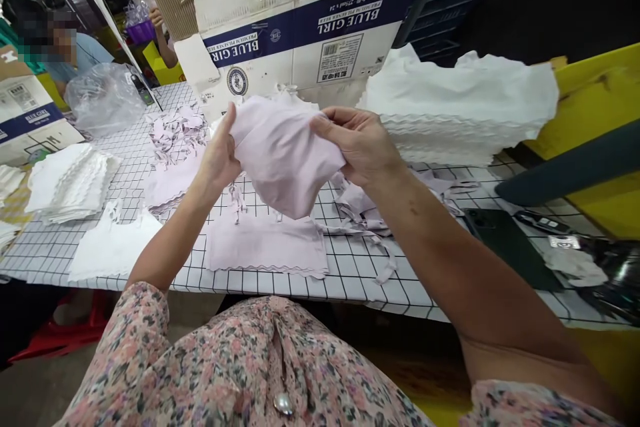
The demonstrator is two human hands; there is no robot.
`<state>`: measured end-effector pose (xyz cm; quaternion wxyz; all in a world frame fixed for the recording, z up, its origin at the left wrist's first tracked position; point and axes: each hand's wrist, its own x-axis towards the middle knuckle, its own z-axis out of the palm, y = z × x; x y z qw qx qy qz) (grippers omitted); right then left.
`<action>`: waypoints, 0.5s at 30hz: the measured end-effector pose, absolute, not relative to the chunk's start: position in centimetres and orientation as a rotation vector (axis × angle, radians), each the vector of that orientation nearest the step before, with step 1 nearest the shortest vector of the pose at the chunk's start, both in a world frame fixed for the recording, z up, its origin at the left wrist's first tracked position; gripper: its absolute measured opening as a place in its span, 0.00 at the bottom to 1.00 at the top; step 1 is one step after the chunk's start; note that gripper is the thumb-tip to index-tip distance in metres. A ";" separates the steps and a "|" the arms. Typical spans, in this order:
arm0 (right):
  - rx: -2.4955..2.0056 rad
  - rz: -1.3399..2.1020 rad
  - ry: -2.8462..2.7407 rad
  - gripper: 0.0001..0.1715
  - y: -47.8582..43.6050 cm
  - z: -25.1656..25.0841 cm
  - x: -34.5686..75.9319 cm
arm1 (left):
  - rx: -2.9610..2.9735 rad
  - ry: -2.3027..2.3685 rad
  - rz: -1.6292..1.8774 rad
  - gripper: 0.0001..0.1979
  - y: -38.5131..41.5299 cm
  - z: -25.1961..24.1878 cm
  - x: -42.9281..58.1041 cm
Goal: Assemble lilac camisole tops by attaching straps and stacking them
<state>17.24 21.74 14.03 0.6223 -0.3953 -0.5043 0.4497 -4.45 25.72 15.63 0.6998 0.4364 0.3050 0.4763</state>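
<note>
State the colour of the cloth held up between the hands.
The cloth is plain pale lilac, best seen in the head view, the only one.

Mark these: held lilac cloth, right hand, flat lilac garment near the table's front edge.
Held lilac cloth (287, 153): head view, central surface.
Right hand (364, 145): head view, middle, by thumb base.
Flat lilac garment (265, 247): head view, middle of upper face.
</note>
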 end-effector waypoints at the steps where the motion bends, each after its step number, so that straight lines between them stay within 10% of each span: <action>1: -0.915 0.983 -1.171 0.25 22.0 14.2 17.4 | 1.014 0.666 1.011 0.24 25.5 15.1 -4.1; 15: -0.885 1.272 -1.682 0.31 23.0 20.5 18.3 | 1.676 0.639 0.641 0.11 26.8 23.1 -2.6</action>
